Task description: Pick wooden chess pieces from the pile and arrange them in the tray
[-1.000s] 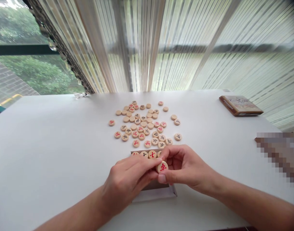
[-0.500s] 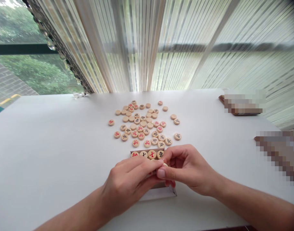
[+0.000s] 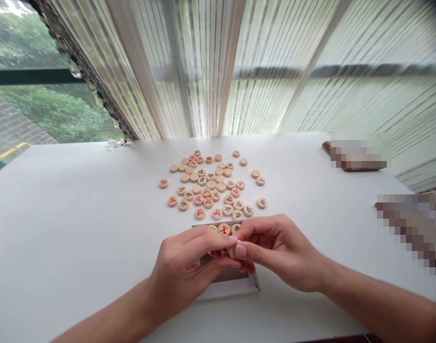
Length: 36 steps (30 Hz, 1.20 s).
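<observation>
Over an open box (image 3: 235,286) my left hand (image 3: 189,259) and my right hand (image 3: 278,250) meet fingertip to fingertip. Between them is a round wooden xiangqi piece (image 3: 232,251), tilted on edge. My right thumb and fingers pinch it, while the left index finger and thumb close on its left side. A row of xiangqi pieces lies along the far wall of the box, among them one with a red character (image 3: 224,229) and one with a black character (image 3: 236,229). My left hand covers the left part of the box.
Beyond the box, many loose xiangqi pieces (image 3: 206,192) lie scattered on the white table (image 3: 78,228), some blank side up. Two blurred brown objects, one farther back (image 3: 357,159) and one nearer (image 3: 414,224), are at the right. A striped curtain (image 3: 210,71) hangs behind.
My left thumb has dropped away from the index finger, and the pinched piece shows more between the hands. My left hand now covers the leftmost piece in the row.
</observation>
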Each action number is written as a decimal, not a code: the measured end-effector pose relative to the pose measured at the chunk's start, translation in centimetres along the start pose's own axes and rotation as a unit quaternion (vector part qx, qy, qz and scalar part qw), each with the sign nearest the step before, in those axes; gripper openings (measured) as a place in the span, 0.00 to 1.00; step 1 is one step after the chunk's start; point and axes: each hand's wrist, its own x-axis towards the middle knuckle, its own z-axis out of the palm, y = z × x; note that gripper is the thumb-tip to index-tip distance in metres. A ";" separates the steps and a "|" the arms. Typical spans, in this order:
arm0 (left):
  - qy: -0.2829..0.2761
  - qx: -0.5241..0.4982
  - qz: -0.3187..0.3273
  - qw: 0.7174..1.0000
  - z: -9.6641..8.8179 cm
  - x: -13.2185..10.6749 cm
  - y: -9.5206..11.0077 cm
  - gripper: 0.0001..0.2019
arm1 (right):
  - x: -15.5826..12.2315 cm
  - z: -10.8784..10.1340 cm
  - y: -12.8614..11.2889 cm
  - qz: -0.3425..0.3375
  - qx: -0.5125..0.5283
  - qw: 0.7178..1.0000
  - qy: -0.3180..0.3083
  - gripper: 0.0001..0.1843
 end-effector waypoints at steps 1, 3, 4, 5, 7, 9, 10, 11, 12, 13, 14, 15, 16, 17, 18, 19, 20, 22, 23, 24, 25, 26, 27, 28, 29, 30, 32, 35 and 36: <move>0.001 -0.001 -0.001 1.000 0.0 0.0 0.0 0.10 | 0.0 0.0 0.0 -0.004 -0.005 1.000 -0.004 0.07; 0.005 -0.002 -0.002 1.000 0.0 0.0 0.0 0.10 | -0.1 -0.1 0.0 -0.011 -0.016 1.000 -0.010 0.07; 0.005 -0.004 -0.003 1.000 0.0 0.0 0.0 0.09 | -0.1 -0.2 0.0 -0.013 -0.019 1.000 -0.012 0.06; 0.006 -0.007 -0.004 1.000 0.0 0.0 0.0 0.09 | -0.1 -0.2 -0.1 -0.014 -0.022 1.000 -0.015 0.06; 0.007 -0.010 -0.006 1.000 -0.1 0.0 -0.1 0.10 | -0.1 -0.3 -0.1 -0.015 -0.025 0.999 -0.020 0.05; 0.007 -0.014 -0.009 1.000 -0.1 -0.1 -0.1 0.11 | -0.1 -0.4 -0.1 -0.016 -0.027 0.999 -0.026 0.05; 0.007 -0.014 -0.011 1.000 -0.1 -0.1 -0.2 0.11 | -0.1 -0.4 -0.1 -0.016 -0.027 0.999 -0.028 0.05; 0.006 -0.015 -0.013 1.000 -0.1 -0.1 -0.2 0.11 | -0.1 -0.4 -0.1 -0.015 -0.027 0.999 -0.029 0.06; 0.006 -0.016 -0.013 1.000 -0.2 -0.1 -0.2 0.11 | -0.1 -0.4 -0.1 -0.015 -0.026 0.999 -0.029 0.07; 0.007 -0.016 -0.013 1.000 -0.2 -0.1 -0.2 0.11 | -0.1 -0.4 -0.1 -0.016 -0.026 0.999 -0.028 0.08; 0.008 -0.015 -0.011 1.000 -0.3 -0.1 -0.2 0.12 | -0.1 -0.5 0.0 -0.019 -0.028 0.999 -0.025 0.09; 0.008 -0.013 -0.009 1.000 -0.3 -0.1 -0.3 0.12 | -0.1 -0.5 0.0 -0.025 -0.033 0.999 -0.022 0.10; 0.007 -0.011 -0.007 1.000 -0.3 0.0 -0.3 0.12 | -0.1 -0.5 0.1 -0.032 -0.041 0.998 -0.019 0.11; 0.005 -0.008 -0.005 1.000 -0.4 0.0 -0.3 0.13 | -0.1 -0.5 0.1 -0.040 -0.051 0.998 -0.017 0.11; 0.003 -0.004 -0.004 1.000 -0.4 0.0 -0.3 0.13 | -0.1 -0.5 0.1 -0.046 -0.063 0.997 -0.014 0.12; 0.002 0.000 -0.003 1.000 -0.4 0.0 -0.3 0.14 | -0.1 -0.5 0.2 -0.053 -0.075 0.996 -0.011 0.12; 0.003 0.005 -0.002 1.000 -0.4 0.0 -0.4 0.14 | -0.1 -0.5 0.2 -0.058 -0.086 0.995 -0.005 0.13; 0.006 0.017 -0.001 1.000 -0.5 0.0 -0.4 0.14 | -0.1 -0.5 0.2 -0.070 -0.101 0.992 0.011 0.15; 0.008 0.022 0.000 1.000 -0.5 0.0 -0.4 0.14 | -0.1 -0.5 0.2 -0.076 -0.106 0.991 0.019 0.17; 0.010 0.027 0.000 1.000 -0.5 0.1 -0.3 0.14 | -0.1 -0.5 0.2 -0.082 -0.111 0.990 0.027 0.19; 0.012 0.031 -0.001 0.999 -0.5 0.1 -0.3 0.14 | -0.1 -0.5 0.2 -0.089 -0.116 0.989 0.034 0.20; 0.013 0.034 -0.003 0.999 -0.5 0.1 -0.3 0.14 | -0.1 -0.5 0.2 -0.097 -0.121 0.987 0.040 0.20; 0.016 0.036 -0.006 0.999 -0.5 0.1 -0.3 0.14 | -0.2 -0.4 0.1 -0.106 -0.128 0.985 0.046 0.20; 0.020 0.036 -0.009 0.999 -0.5 0.0 -0.3 0.14 | -0.2 -0.4 0.1 -0.115 -0.134 0.983 0.052 0.19; 0.023 0.034 -0.014 0.999 -0.5 0.0 -0.3 0.14 | -0.2 -0.4 0.1 -0.124 -0.138 0.981 0.056 0.18; 0.026 0.030 -0.019 0.999 -0.5 0.0 -0.3 0.14 | -0.2 -0.3 0.0 -0.131 -0.140 0.980 0.058 0.17; 0.028 0.021 -0.029 0.999 -0.6 -0.1 -0.4 0.15 | -0.2 -0.3 0.0 -0.136 -0.140 0.979 0.059 0.15; 0.031 0.012 -0.041 0.999 -0.6 -0.1 -0.6 0.14 | -0.2 -0.3 0.0 -0.133 -0.129 0.981 0.052 0.14; 0.033 0.010 -0.045 0.998 -0.6 -0.1 -0.6 0.13 | -0.1 -0.4 0.0 -0.132 -0.126 0.982 0.051 0.14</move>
